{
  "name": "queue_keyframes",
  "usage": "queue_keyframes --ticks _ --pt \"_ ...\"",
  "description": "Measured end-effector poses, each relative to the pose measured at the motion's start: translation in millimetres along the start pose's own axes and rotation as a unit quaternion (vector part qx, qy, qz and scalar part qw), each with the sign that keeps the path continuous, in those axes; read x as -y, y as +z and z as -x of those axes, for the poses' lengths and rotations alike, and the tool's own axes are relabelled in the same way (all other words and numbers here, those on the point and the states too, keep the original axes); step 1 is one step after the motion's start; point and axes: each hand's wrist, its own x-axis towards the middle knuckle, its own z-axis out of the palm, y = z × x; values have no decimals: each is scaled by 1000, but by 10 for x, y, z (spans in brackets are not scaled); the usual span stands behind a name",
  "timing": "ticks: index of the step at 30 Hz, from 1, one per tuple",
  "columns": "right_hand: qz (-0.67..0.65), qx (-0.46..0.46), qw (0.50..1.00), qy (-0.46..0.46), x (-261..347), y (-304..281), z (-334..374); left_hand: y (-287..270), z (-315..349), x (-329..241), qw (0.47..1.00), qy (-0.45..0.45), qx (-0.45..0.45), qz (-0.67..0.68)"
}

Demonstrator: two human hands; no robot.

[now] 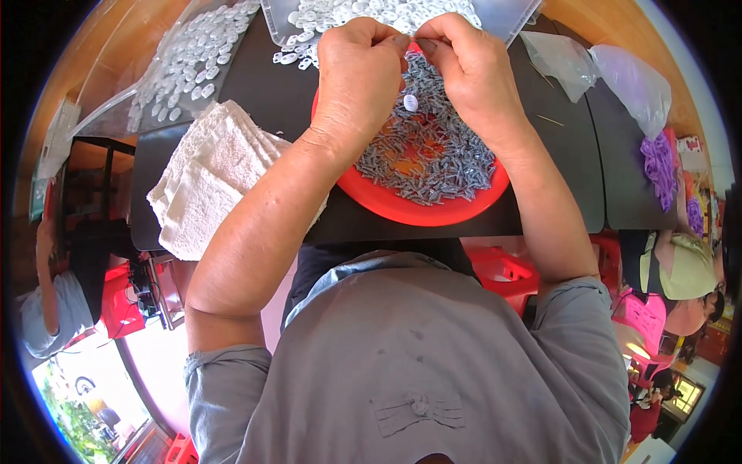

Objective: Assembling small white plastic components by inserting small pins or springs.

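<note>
My left hand (pixel 359 73) and my right hand (pixel 473 77) meet over the far rim of a red round basin (pixel 417 215). The fingertips of both are pinched close together, and whatever they hold is too small to make out. Below them the basin holds a heap of small grey-blue stick-like pieces (pixel 440 174). One white oval piece (pixel 410 102) shows above that heap, between my wrists. Beyond my hands stands a clear plastic tub (pixel 514 23) full of similar white oval pieces (pixel 371 11).
A folded cream towel (pixel 209 174) lies left of the basin on the dark table (pixel 560 170). More white ovals rest on a clear bag (pixel 174 85) at the far left. Clear bags (pixel 560 62) and purple strands (pixel 659 170) sit at the right. Other people are at both sides.
</note>
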Motion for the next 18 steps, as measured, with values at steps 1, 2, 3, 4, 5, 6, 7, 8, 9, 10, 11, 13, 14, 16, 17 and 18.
queue_keyframes --ticks 1,2,3,4,5,6,7,8,9,10,11,13,14,16,17,18 --pt "-18 -6 1000 7 8 2 8 4 3 -4 1000 -8 -9 6" --pt "-17 -7 1000 8 0 2 9 10 -2 2 1000 -8 -8 6" --pt "-21 -11 1000 1 -11 3 8 17 -11 13 1000 -3 -7 4" --pt "-26 -14 1000 -6 -12 7 7 14 -12 16 1000 1 -8 1" --pt "-26 -14 1000 -6 -7 11 8 10 -7 8 1000 1 -9 1" --pt "-6 -14 1000 -10 0 17 8 6 -1 -6 1000 -8 -4 1" --pt "14 -14 1000 -13 3 22 11 10 5 -14 1000 -16 1 3" --pt "15 -14 1000 -13 4 34 17 15 9 -17 1000 -17 2 3" --pt "36 -22 999 -24 5 55 23 22 14 -19 999 -36 -1 26" --pt "56 -29 997 -36 5 72 28 25 18 -21 997 -55 -4 49" --pt "56 -29 997 -35 4 85 30 24 20 -27 997 -56 -3 49" --pt "90 -62 990 -92 6 119 36 16 25 -32 994 -73 -8 84" --pt "90 -61 990 -90 22 130 34 17 16 -23 994 -75 -8 84" --pt "160 -60 972 -159 83 150 25 16 -1 -4 985 -120 -12 121" --pt "160 -58 973 -155 19 196 17 23 16 -23 985 -124 -10 121" --pt "109 -127 959 -229 -109 269 -22 27 33 -58 982 -129 -2 141"
